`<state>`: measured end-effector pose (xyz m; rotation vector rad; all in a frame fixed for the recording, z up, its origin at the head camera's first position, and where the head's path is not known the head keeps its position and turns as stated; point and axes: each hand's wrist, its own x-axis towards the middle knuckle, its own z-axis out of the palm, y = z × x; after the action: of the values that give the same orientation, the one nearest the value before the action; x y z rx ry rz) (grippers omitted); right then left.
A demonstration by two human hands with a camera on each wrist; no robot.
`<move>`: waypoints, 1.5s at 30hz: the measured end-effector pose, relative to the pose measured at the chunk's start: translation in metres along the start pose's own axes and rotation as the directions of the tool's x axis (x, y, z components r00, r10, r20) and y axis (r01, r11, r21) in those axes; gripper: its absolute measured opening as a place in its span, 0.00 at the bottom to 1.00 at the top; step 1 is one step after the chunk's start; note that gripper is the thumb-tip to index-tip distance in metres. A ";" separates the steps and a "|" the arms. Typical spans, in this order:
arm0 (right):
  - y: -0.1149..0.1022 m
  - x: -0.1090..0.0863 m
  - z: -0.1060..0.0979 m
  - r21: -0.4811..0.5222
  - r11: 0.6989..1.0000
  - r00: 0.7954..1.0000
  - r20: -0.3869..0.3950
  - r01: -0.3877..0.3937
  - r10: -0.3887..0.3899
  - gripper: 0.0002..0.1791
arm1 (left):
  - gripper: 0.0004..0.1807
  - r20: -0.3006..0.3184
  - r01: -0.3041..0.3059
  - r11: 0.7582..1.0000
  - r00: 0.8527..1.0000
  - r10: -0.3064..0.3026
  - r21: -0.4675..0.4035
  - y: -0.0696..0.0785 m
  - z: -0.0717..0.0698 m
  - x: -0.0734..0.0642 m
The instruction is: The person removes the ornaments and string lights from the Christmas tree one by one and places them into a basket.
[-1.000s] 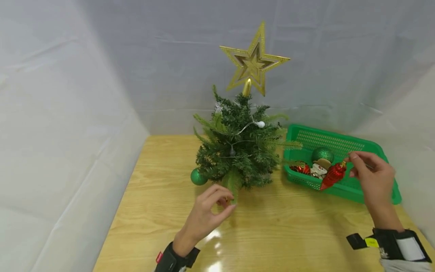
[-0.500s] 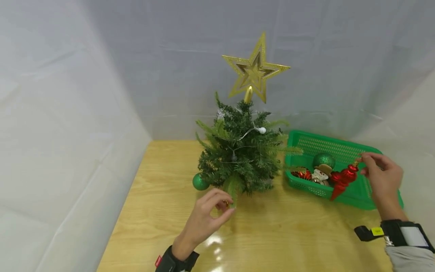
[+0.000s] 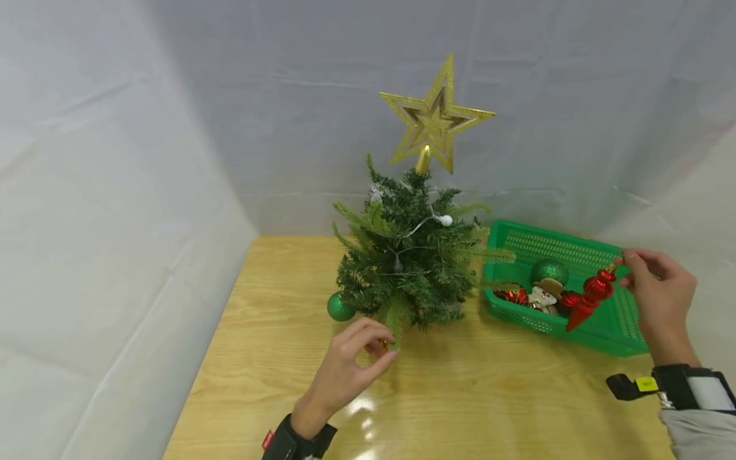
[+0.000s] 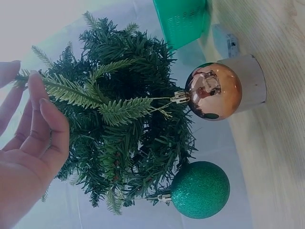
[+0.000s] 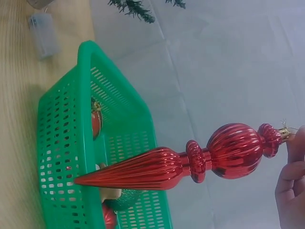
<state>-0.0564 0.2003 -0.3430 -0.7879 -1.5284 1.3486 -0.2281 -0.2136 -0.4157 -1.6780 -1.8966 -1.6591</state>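
My right hand (image 3: 664, 294) pinches the gold cap of a long red ribbed finial ornament (image 5: 190, 164), which hangs slanted over the green basket. In the right wrist view its pointed end overlaps the basket's rim. My left hand (image 3: 351, 361) pinches the tip of a light green branch (image 4: 62, 88) on the small Christmas tree (image 3: 408, 255). From the tree hang a shiny copper ball (image 4: 214, 90) and a green glitter ball (image 4: 200, 190). The head view shows only a bit of the copper ball behind the left fingers.
The green basket (image 3: 609, 348), right of the tree, holds a green glitter ball (image 3: 549, 273), a snowman ornament (image 3: 543, 297) and red ornaments. A gold star (image 3: 434, 121) tops the tree. A clear battery box (image 5: 44, 36) lies on the wooden table (image 3: 276, 300). Pale sheets stand around.
My right hand has moved right with the red ornament, which now hangs further right over the basket. The left hand stays at the branch. The head view has shifted slightly.
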 end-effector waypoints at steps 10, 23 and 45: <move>0.000 0.001 0.000 -0.189 0.977 0.994 -0.019 0.103 -0.109 0.05 | 0.14 -0.002 -0.029 1.000 1.000 0.029 0.002 -0.001 0.002 -0.001; 0.004 0.014 0.002 -0.164 0.972 0.985 -0.011 0.170 -0.174 0.06 | 0.13 0.007 0.029 1.000 1.000 -0.029 -0.007 -0.002 0.002 -0.003; 0.070 -0.003 0.005 -0.502 0.839 0.972 0.198 0.212 -0.128 0.18 | 0.12 0.018 0.006 0.999 1.000 -0.006 -0.032 -0.001 0.004 -0.002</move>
<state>-0.0672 0.2090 -0.4120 -0.8582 -2.0839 0.8796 -0.2256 -0.2117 -0.4189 -1.7063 -1.8942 -1.6919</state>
